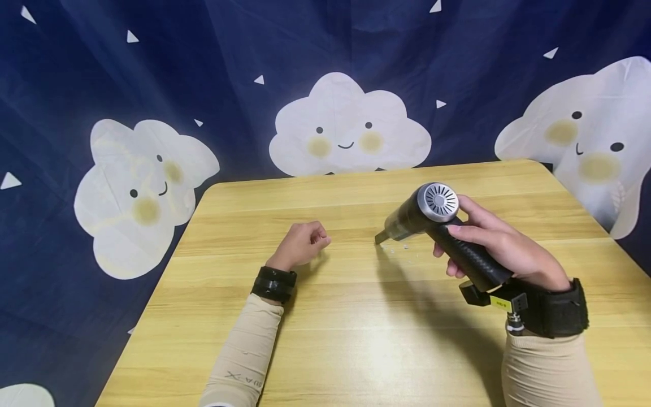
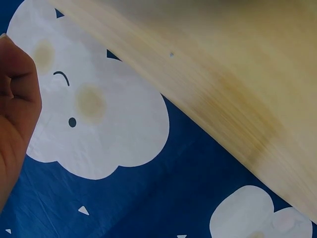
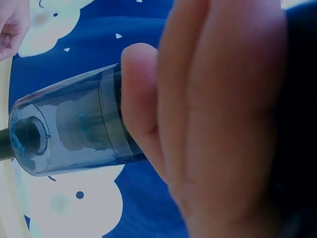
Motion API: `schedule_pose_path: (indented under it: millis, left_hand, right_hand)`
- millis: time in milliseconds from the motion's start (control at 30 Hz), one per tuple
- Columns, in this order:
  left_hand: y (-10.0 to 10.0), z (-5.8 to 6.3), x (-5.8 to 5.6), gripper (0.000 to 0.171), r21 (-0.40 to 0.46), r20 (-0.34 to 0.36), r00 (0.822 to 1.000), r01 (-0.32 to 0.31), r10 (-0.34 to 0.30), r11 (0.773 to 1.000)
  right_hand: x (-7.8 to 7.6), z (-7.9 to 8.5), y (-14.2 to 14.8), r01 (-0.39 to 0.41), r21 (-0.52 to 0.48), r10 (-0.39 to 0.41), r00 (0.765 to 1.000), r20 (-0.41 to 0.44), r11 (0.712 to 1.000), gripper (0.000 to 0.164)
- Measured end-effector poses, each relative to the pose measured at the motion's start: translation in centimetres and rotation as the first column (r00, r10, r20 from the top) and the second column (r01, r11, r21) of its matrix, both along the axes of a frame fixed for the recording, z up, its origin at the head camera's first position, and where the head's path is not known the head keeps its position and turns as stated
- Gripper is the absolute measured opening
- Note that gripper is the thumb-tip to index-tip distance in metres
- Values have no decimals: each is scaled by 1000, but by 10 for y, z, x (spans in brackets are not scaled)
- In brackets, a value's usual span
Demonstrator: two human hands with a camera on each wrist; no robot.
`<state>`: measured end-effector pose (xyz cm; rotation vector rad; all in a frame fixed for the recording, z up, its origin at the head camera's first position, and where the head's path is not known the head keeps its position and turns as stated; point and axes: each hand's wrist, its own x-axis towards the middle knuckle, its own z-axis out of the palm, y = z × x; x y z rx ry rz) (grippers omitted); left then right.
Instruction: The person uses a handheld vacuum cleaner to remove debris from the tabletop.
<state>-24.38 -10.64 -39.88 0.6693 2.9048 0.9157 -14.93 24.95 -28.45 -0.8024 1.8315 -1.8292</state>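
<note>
My right hand (image 1: pixel 500 243) grips the black handle of a handheld vacuum cleaner (image 1: pixel 414 219), its silver vented end facing me. The narrow nozzle (image 1: pixel 381 237) points down and left at the table, beside several small white scraps (image 1: pixel 406 246). In the right wrist view the see-through dust cup (image 3: pixel 79 124) shows past the blurred fingers (image 3: pixel 218 124). Left of the nozzle, my left hand (image 1: pixel 301 244) is held low over the table, its fingers loosely curled and holding nothing. It also shows at the edge of the left wrist view.
The wooden table (image 1: pixel 330 328) has light grain and rounded far corners. Behind and beside it hangs a dark blue curtain (image 1: pixel 239 51) with white smiling clouds and small triangles. Black straps (image 1: pixel 274 284) circle both wrists.
</note>
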Motion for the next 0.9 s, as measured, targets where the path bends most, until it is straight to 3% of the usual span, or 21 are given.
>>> schedule_pose_path:
  millis: [900]
  left_hand:
    - [0,2,1,11,-4,-4,1000,1,-1,1000]
  right_hand:
    - [-4,-1,9,0,-75,2,1000,18,997,40]
